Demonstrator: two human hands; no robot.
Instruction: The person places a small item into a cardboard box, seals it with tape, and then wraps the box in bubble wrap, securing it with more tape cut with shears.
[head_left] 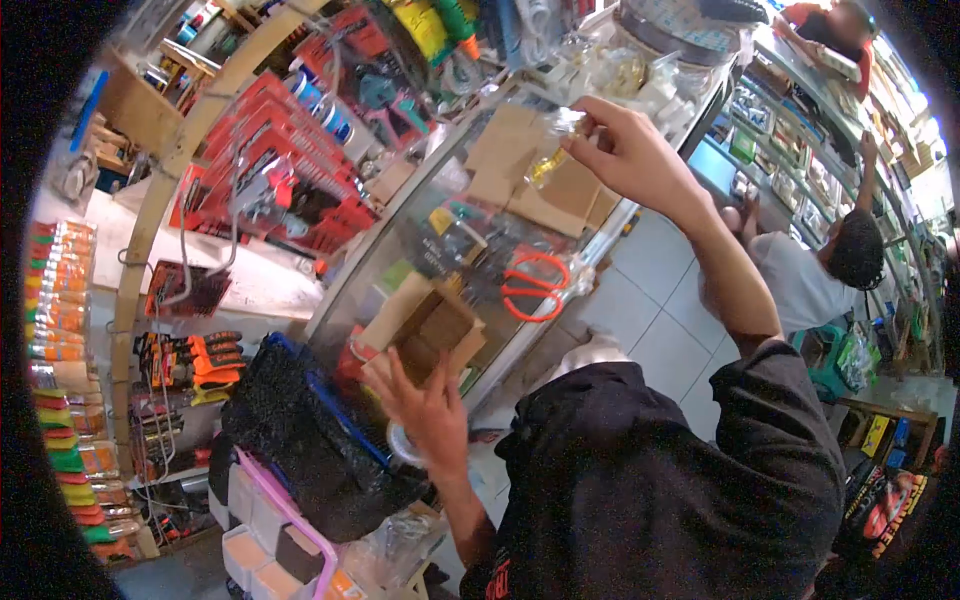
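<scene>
Head view: right fingers [588, 152] clamped on blurred packet [548, 160], left fingers [402, 388] apart, partly hiding cardboard box [398, 312]

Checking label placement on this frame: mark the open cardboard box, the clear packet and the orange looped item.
open cardboard box [394, 312]: head view, raised flap
clear packet [547, 163]: head view, its middle, by the yellow contents
orange looped item [531, 292]: head view, band across the loops
</scene>
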